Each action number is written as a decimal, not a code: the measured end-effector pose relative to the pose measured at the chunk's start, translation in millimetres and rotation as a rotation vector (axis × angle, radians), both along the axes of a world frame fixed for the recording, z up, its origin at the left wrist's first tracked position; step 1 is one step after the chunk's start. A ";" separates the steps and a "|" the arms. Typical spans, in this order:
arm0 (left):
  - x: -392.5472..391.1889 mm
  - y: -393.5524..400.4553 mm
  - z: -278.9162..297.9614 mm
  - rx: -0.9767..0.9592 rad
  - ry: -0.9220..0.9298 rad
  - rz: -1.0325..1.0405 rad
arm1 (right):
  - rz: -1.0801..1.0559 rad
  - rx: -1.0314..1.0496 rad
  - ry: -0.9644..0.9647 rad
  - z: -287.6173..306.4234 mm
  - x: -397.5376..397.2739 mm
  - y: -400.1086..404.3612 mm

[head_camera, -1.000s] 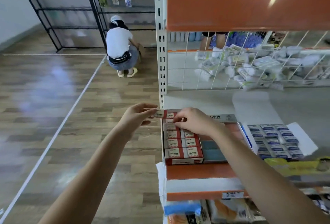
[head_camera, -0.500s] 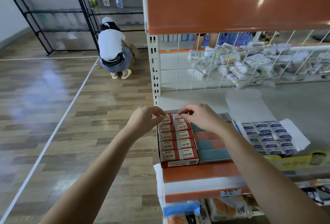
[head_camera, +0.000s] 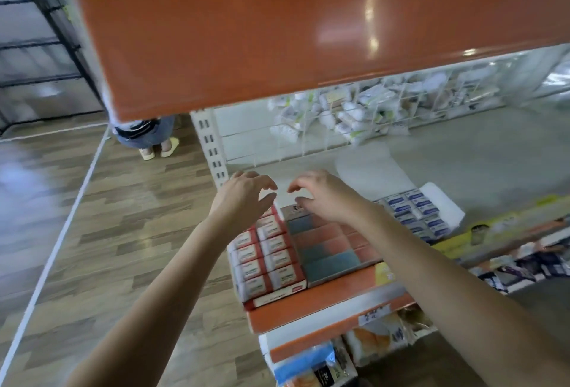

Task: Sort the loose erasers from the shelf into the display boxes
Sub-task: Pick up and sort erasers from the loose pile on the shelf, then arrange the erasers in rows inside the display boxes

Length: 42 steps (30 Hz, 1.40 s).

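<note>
Red-sleeved erasers [head_camera: 267, 255] fill the red display box [head_camera: 274, 294] at the shelf [head_camera: 493, 158] edge. From the head view I see both hands lifted off it since half a second ago: left hand [head_camera: 243, 198] and right hand [head_camera: 324, 197] hover over its far end, fingers curled, loose, grasping nothing. The camera has tilted; the orange upper shelf [head_camera: 308, 32] looms larger.

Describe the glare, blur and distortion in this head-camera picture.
Head view: glare streaks the orange upper shelf edge and the wood floor; motion blur softens the red eraser box and the bagged goods behind the wire grid; wide-angle distortion bends the shelf lines; both hands stay fairly sharp, open.
</note>
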<state>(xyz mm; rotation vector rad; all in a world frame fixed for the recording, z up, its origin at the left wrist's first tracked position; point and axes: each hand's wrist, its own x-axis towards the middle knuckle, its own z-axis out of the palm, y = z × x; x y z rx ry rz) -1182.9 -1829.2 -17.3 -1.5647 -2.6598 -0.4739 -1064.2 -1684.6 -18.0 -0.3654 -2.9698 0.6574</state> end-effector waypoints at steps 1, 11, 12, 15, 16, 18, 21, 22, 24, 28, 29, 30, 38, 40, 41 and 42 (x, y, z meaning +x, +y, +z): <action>5.4 17.4 2.4 -0.006 -0.001 -0.034 | -0.022 0.034 0.002 1.9 8.6 10.4; 154.7 223.1 15.7 -0.102 -0.002 -0.314 | -0.344 0.215 -0.058 15.1 185.0 170.4; 177.1 246.8 16.2 -0.115 0.004 -0.337 | -0.380 0.219 -0.076 12.7 208.2 192.3; 247.3 319.9 14.1 -0.129 0.008 -0.390 | -0.481 0.228 -0.140 6.9 278.9 257.8; 269.8 342.8 11.9 -0.125 0.001 -0.407 | -0.512 0.228 -0.143 5.8 302.1 277.7; 311.8 385.5 7.5 -0.131 -0.005 -0.444 | -0.572 0.211 -0.138 6.4 346.1 312.6; 360.4 441.9 1.3 -0.163 -0.022 -0.489 | -0.669 0.154 -0.119 7.0 399.2 356.8; 372.6 459.6 -1.4 -0.173 -0.021 -0.509 | -0.693 0.127 -0.114 5.4 413.6 371.6; 391.7 497.2 -7.2 -0.183 -0.005 -0.544 | -0.723 0.079 -0.122 1.7 438.4 403.0; 410.3 578.1 -17.6 -0.161 -0.015 -0.551 | -0.750 0.042 -0.144 -11.8 473.3 471.7; 411.3 599.3 -20.7 -0.147 -0.017 -0.546 | -0.754 0.043 -0.153 -15.4 478.9 491.4; 411.3 621.2 -24.8 -0.134 -0.014 -0.535 | -0.758 0.052 -0.168 -19.1 483.9 513.8; 366.3 756.8 -34.3 -0.125 -0.033 -0.334 | -0.747 -0.002 -0.121 -32.7 469.9 680.3; 355.6 774.9 -38.9 -0.117 -0.058 -0.271 | -0.717 -0.001 -0.101 -37.9 466.1 709.9; 353.1 782.3 -40.7 -0.120 -0.057 -0.238 | -0.703 0.004 -0.103 -39.2 465.3 723.7; 350.3 789.6 -43.5 -0.129 -0.059 -0.202 | -0.691 0.011 -0.100 -41.2 463.9 738.2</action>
